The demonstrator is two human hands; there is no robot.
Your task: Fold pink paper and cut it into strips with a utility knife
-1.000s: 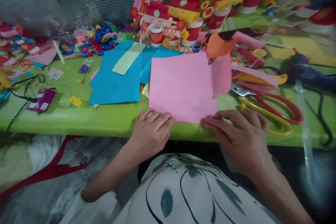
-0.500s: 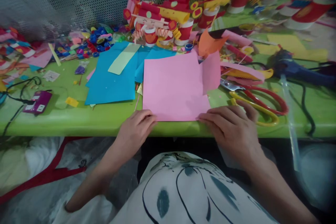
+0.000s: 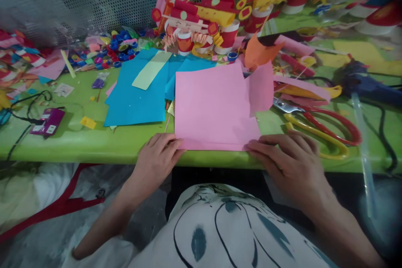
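Observation:
A sheet of pink paper (image 3: 213, 104) lies at the front edge of the green table, with a narrow strip along its near edge showing a crease or fold. My left hand (image 3: 158, 153) pinches the near left corner between thumb and fingers. At the near right corner, my right hand (image 3: 289, 163) grips the same sheet with its fingers closed. Blue paper sheets (image 3: 140, 102) with a pale green strip (image 3: 152, 70) on top lie left of the pink sheet. Scissors (image 3: 333, 123) with red and yellow handles rest just beyond my right hand.
Paper-cup figures (image 3: 185, 39) in red and yellow stand at the back. A blue glue gun (image 3: 361, 79) with a clear glue stick (image 3: 363, 150) lies at right. Bottle caps (image 3: 121, 46) are heaped at back left. A purple box (image 3: 48, 121) with a cable sits at left.
The near edge of the pink sheet now shows a narrow folded strip that was not visible before. Both hands keep hold of the corners; the view has shifted slightly.

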